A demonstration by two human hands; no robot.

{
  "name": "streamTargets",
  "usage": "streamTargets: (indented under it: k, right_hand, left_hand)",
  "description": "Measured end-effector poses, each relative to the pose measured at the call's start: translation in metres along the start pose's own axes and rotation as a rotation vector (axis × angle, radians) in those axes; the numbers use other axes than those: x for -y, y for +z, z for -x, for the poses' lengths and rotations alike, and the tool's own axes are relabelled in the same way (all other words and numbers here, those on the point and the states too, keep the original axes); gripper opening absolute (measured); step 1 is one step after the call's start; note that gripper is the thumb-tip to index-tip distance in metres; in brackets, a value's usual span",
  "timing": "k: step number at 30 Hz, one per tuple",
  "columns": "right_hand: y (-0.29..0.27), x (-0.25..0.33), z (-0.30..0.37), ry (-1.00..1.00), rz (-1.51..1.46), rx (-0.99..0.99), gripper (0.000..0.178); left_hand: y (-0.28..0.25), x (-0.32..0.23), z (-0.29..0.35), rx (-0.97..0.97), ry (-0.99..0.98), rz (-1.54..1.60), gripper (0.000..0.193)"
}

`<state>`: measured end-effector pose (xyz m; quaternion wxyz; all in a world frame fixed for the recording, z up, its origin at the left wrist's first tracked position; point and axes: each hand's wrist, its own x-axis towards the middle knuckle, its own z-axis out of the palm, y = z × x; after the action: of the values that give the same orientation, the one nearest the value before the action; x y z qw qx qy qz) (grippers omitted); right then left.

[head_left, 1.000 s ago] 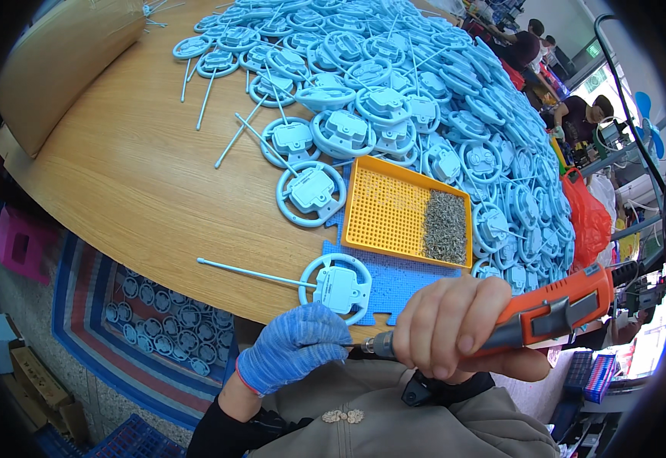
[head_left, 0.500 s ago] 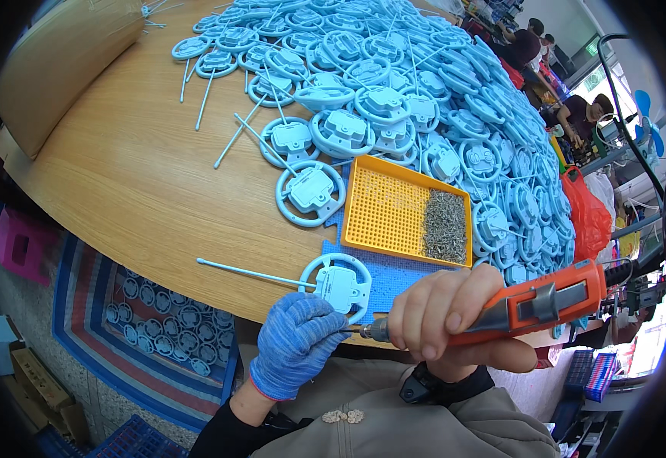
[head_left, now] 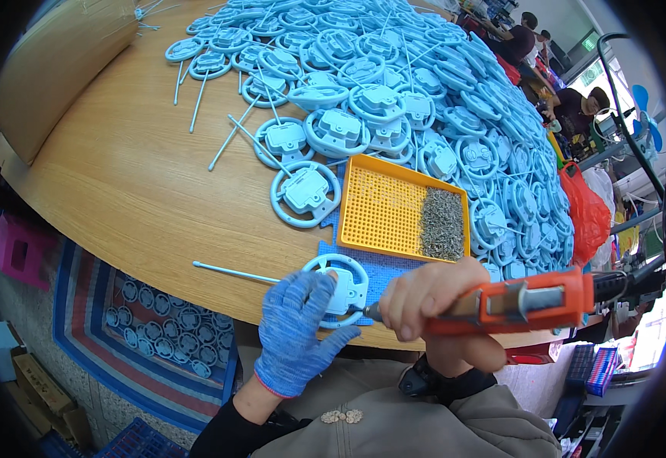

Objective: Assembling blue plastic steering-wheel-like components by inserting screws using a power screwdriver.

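Observation:
A light blue toy steering wheel (head_left: 350,293) with a long thin rod lies at the table's front edge, partly on a blue mat (head_left: 394,269). My left hand (head_left: 295,333), in a blue knit glove, rests over the wheel's left side with fingers stretched and thumb apart. Wrapped around an orange electric screwdriver (head_left: 512,304), my bare right hand (head_left: 436,301) keeps it nearly level. Its bit reaches the lower right of the wheel's rim; the exact contact is too small to tell. Beyond stands a yellow tray (head_left: 385,200) with small metal screws (head_left: 442,223) at its right end.
A big heap of matching wheels (head_left: 417,99) covers the table's back and right. A cardboard box (head_left: 66,69) stands at the far left. Below the table, a striped sack (head_left: 88,320) contains more blue parts. A red bag (head_left: 583,210) hangs at right; people work farther back.
My left hand has opened from a pinch near the screwdriver bit and moved up onto the wheel. The screwdriver's bit has shifted slightly up toward the rim, and its body has swung a little.

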<state>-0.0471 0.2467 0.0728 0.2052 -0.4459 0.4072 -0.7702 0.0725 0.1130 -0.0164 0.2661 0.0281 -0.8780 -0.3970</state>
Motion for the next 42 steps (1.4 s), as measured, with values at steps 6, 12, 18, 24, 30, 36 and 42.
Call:
streamTargets:
  k: [6, 12, 18, 24, 30, 36, 42]
  right_hand:
    - [-0.012, -0.015, 0.003, 0.073, 0.103, -0.113, 0.071]
    - [-0.009, -0.012, 0.005, 0.103, 0.121, -0.15, 0.067]
    - [-0.013, -0.014, 0.008, 0.102, 0.171, -0.126, 0.059]
    - [-0.014, -0.01, 0.011, 0.156, 0.213, -0.107, 0.055]
    - [-0.009, -0.01, 0.007, 0.162, 0.398, -0.088, 0.054]
    - [-0.008, -0.013, 0.009, 0.2, 0.375, -0.132, 0.058]
    - [-0.009, -0.02, 0.005, 0.25, 0.222, -0.162, 0.059]
  left_hand:
    - [0.007, 0.008, -0.02, 0.164, 0.011, -0.292, 0.072]
    - [0.006, 0.001, -0.027, 0.238, -0.038, -0.329, 0.063]
    - [0.008, -0.007, -0.028, 0.251, -0.104, -0.397, 0.061]
    - [0.011, -0.007, -0.027, 0.257, -0.125, -0.4, 0.064]
    - [0.011, -0.008, -0.03, 0.264, -0.141, -0.416, 0.066]
    - [0.009, -0.009, -0.034, 0.335, -0.151, -0.411, 0.067]
    - [0.009, -0.012, -0.037, 0.352, -0.147, -0.429, 0.066]
